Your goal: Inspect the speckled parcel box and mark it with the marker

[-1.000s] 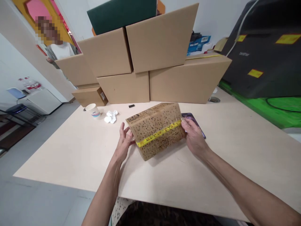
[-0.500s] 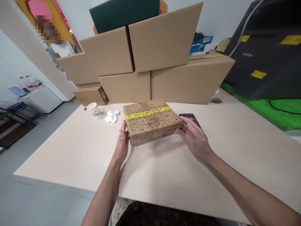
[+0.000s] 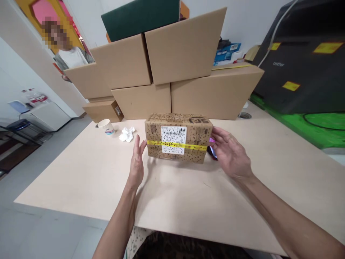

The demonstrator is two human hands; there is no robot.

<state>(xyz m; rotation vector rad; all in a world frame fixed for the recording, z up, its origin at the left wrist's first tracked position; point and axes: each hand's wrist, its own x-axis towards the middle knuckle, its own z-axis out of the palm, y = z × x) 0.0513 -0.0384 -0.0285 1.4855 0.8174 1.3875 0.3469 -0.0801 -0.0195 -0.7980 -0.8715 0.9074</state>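
A patterned brown parcel [image 3: 194, 135] with a yellow tape band and a white printed label stands on its long side on the pale table [image 3: 81, 172], label toward me. My left hand [image 3: 137, 160] is flat and open just off the parcel's left end, fingers stretched upward. At the parcel's right end my right hand [image 3: 231, 155] is spread open, fingertips touching the box. A dark phone [image 3: 211, 151] lies on the table behind the right hand, mostly hidden.
Large plain cardboard boxes [image 3: 185, 46] are stacked along the table's far side. A paper cup [image 3: 106, 126] and a crumpled white tissue [image 3: 126, 134] lie at the back left. A person in a white shirt [image 3: 70, 57] stands behind the boxes. A black covered machine [image 3: 304, 57] fills the right.
The parcel has been turned from lying flat to standing on its side, so its labelled face now points at me. Both hands have loosened and opened beside its ends.
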